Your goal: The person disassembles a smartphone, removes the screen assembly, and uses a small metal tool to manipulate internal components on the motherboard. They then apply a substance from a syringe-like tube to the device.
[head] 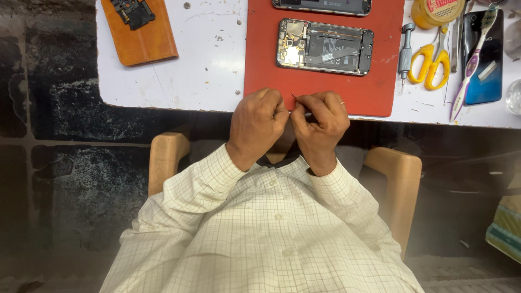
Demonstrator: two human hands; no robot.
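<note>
Near edge of table (206,81): both hands together, just in front of the near edge of the red mat (260,59). Left hand (255,125) curled to a loose fist, fingertips pinched in toward the right; can't tell what's in there, too small/hidden. Right hand (321,120) also curled, pinching thin tweezers (299,106), tip pointing up-left between the two hands. Ring on a right finger. Whatever tiny part sits at the tip isn't resolvable.

Mid mat: opened phone (324,46), back cover off, battery + board exposed, lying flat, well apart from the hands. Nobody touching it.

Far edge of mat: second phone (322,5), only partly in frame.

Table far-left corner: brown wallet case (146,38) with a black plastic frame piece (133,11) on top.

Right of mat: small screwdriver (405,51), yellow scissors (432,59), toothbrush (473,59) lying across a blue phone (485,62), yellow jar (437,11) at far edge.

Progress, my read: teardown done (cover + frame off). Hands busy w/ small part off-device. Reassembly not started; phone still open.
</note>
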